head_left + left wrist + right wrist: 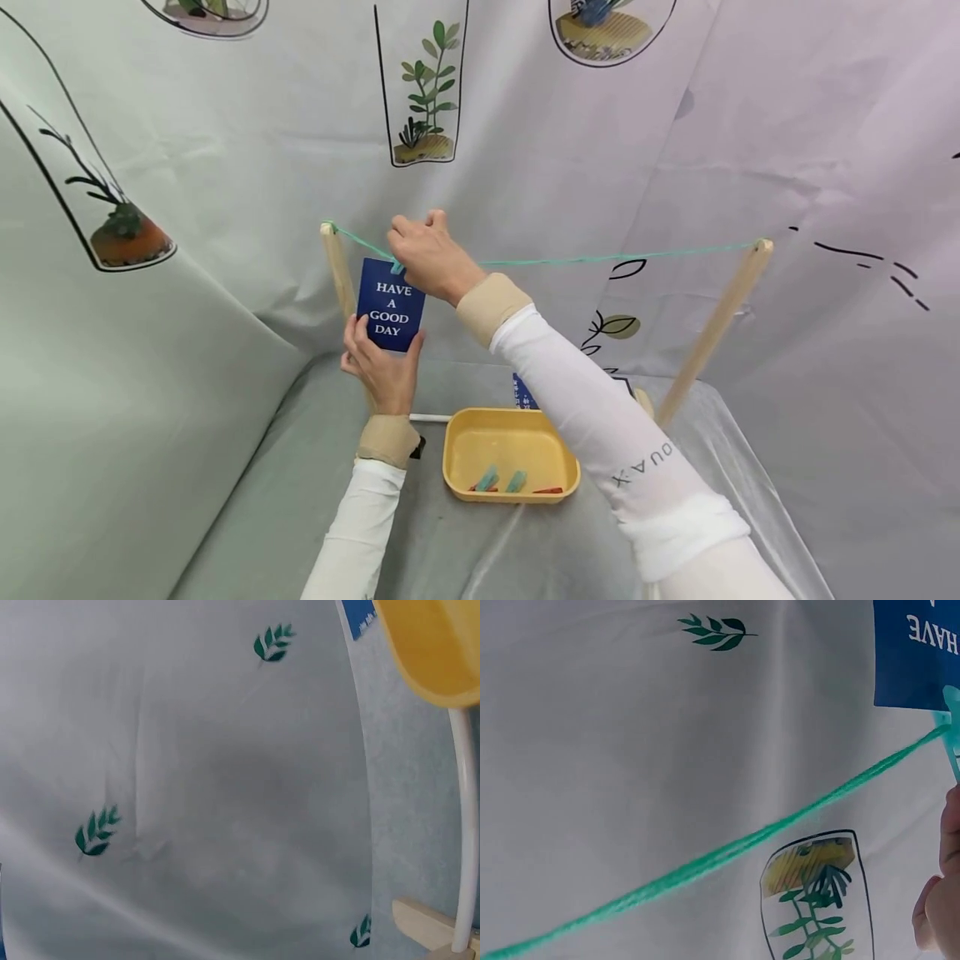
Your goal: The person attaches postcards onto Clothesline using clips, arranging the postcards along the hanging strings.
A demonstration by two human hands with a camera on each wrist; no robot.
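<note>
A dark blue card point(392, 310) reading "HAVE A GOOD DAY" is upright at the left end of a green string point(585, 260). My left hand point(384, 377) holds its lower part, thumb at the right edge and fingers at the left. At the card's top edge, my right hand point(437, 260) pinches a teal clothespin point(397, 267). In the right wrist view, the clothespin point(951, 712) sits where string and card corner meet, with fingertips point(951, 825) at its end. The left wrist view does not show the left hand.
Wooden posts point(339, 271) hold up the string. Below stands a yellow tray point(512, 425) with several teal and red clothespins. Behind it lies another blue card point(523, 392), partly hidden by the right sleeve. A white rod point(466, 810) runs low beside the tray.
</note>
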